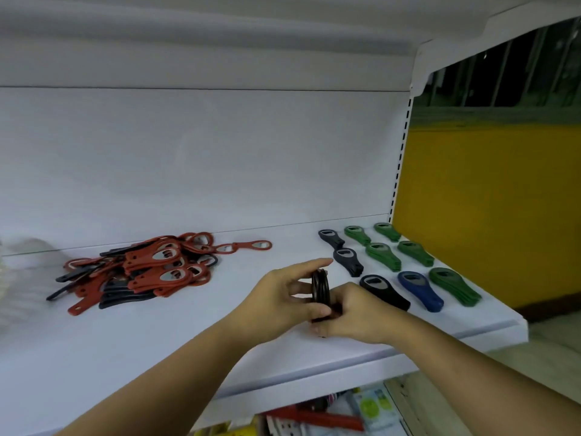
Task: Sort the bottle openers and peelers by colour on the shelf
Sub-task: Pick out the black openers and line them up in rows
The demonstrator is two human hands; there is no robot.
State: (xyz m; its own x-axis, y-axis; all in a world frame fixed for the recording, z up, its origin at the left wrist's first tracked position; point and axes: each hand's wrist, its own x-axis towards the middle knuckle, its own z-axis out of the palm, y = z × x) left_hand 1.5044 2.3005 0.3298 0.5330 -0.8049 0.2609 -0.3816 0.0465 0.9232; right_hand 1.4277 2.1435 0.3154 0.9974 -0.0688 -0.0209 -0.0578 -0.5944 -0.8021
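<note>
A stack of black bottle openers (320, 286) stands on edge over the middle of the white shelf (157, 341). My left hand (279, 297) grips it from the left, thumb below and fingers over the top. My right hand (352, 313) holds the stack's lower end from the right. A mixed pile of red and black openers (141, 269) lies at the left. At the right, sorted stacks lie in rows: green openers (408, 250), a blue opener (419, 289) and black openers (347, 261).
The shelf's back panel and a yellow wall (487, 199) close off the right side. A lower shelf with packaged goods (314, 416) shows below the front edge. A blurred pale object (19, 256) sits at the far left.
</note>
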